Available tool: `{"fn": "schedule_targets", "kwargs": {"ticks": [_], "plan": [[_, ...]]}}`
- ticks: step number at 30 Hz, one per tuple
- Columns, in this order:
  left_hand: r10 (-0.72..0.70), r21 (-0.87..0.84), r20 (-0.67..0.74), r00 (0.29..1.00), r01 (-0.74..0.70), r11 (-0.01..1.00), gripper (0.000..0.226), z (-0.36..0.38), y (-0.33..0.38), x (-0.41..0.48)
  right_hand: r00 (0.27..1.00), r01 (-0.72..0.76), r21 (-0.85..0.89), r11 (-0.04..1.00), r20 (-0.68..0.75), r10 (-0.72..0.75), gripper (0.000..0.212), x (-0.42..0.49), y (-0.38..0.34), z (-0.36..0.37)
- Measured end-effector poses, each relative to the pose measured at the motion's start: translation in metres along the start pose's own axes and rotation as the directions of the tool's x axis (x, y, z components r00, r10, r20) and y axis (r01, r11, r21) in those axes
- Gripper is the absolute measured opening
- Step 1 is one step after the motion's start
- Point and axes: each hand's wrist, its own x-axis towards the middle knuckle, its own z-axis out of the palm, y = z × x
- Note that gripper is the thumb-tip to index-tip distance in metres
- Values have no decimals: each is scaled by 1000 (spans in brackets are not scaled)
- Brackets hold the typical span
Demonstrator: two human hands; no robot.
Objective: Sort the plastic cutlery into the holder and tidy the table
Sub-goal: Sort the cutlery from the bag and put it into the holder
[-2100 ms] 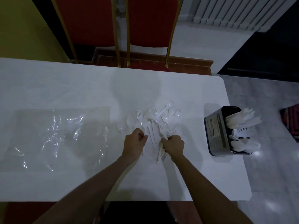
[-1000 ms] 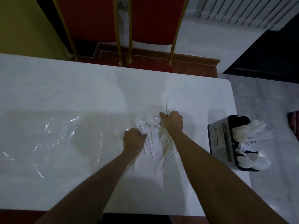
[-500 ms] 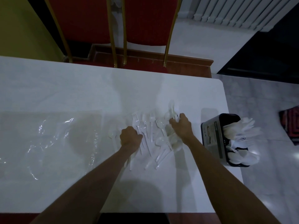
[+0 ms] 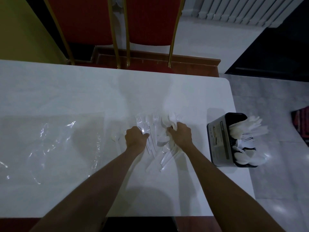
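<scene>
Several white plastic forks and spoons (image 4: 156, 129) lie in a loose pile on the white table (image 4: 83, 91). My left hand (image 4: 136, 137) is curled over the fork handles at the pile's left side. On the right side, my right hand (image 4: 181, 135) grips a fork (image 4: 172, 118) and spoons whose heads stick out beyond my fingers. One spoon (image 4: 115, 137) lies apart at the left. The black cutlery holder (image 4: 219, 139) stands at the table's right edge, packed with white cutlery.
A crumpled clear plastic bag (image 4: 55, 141) lies flat on the table's left half. Two red chairs with gold frames (image 4: 120, 30) stand behind the far edge. The holder sits close to the rounded right table edge, above the tiled floor.
My right hand reached to the far side of the pile, then pulled back toward me with cutlery in its grip. The left hand stayed on the forks. The pile is more bunched.
</scene>
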Motion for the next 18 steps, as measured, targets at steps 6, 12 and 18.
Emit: {"fn": "schedule_targets", "kwargs": {"ticks": [6,12,18], "plan": [[-98,31,25,995,97,995,35,-3,4,2,1000,-3,226,974,11,0,25,-11,-8,-12],[-96,54,79,992,91,994,14,-5,-1,-5,997,-71,358,931,36,62,31,-15,-10,-9],[-52,5,63,997,51,999,20,2,1,-7,981,-150,516,843,184,63,32,-20,-9,-3]]}}
